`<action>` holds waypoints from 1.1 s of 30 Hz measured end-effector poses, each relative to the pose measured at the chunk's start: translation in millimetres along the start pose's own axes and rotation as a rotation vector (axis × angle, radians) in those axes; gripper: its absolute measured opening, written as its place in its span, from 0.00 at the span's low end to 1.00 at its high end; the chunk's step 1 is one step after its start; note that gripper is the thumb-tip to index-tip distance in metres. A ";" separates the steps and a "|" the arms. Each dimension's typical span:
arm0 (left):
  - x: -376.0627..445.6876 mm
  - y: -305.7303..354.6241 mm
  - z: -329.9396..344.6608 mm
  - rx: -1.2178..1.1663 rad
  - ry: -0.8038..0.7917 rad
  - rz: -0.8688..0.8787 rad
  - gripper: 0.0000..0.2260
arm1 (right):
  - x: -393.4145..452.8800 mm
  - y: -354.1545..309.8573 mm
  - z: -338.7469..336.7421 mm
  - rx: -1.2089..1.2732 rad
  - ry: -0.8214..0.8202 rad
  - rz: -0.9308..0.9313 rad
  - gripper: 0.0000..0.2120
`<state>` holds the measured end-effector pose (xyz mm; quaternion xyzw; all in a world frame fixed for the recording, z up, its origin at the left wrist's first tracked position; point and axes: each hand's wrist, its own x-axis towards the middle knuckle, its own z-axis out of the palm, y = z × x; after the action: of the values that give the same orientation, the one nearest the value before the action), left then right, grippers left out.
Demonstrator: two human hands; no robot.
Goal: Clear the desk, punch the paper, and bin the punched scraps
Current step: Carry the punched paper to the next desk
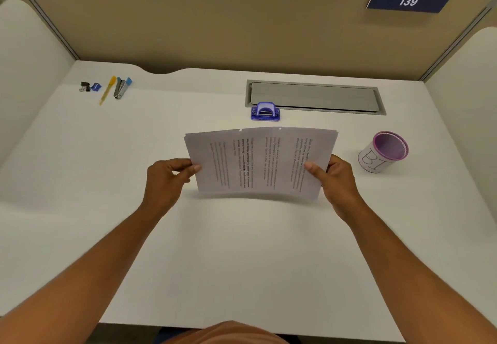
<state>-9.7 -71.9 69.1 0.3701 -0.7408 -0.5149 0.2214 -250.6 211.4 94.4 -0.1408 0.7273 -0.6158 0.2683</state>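
Observation:
A thin stack of printed paper (pixel 258 163) is held sideways just above the white desk (pixel 242 257), bowed slightly. My left hand (pixel 166 179) pinches its left edge and my right hand (pixel 336 179) pinches its right edge. Two small punched holes show along the far edge of the paper. A blue hole punch (pixel 265 112) stands on the desk right behind the paper, apart from it. A small cup-shaped bin (pixel 383 151) with a purple rim and letters "BI" on its side stands to the right of my right hand.
At the far left lie binder clips (pixel 90 87), a yellow pen (pixel 107 90) and a stapler (pixel 121 88). A grey cable hatch (pixel 314 97) is set into the desk behind the punch. Beige partition walls enclose the desk on three sides.

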 end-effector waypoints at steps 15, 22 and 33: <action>-5.1 24.7 -3.5 0.055 0.065 0.195 0.05 | -0.1 -9.3 -5.3 -0.049 0.112 -0.134 0.13; -8.9 25.9 -1.1 0.130 0.098 0.233 0.05 | 1.4 -7.3 -9.7 -0.073 0.115 -0.128 0.15; -12.4 26.7 -1.2 0.142 0.093 0.215 0.04 | 7.9 -10.6 -10.2 -0.085 0.117 -0.120 0.14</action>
<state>-9.6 -57.8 95.0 0.3268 -0.7997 -0.4168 0.2826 -264.1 213.4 104.0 -0.1593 0.7573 -0.6066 0.1819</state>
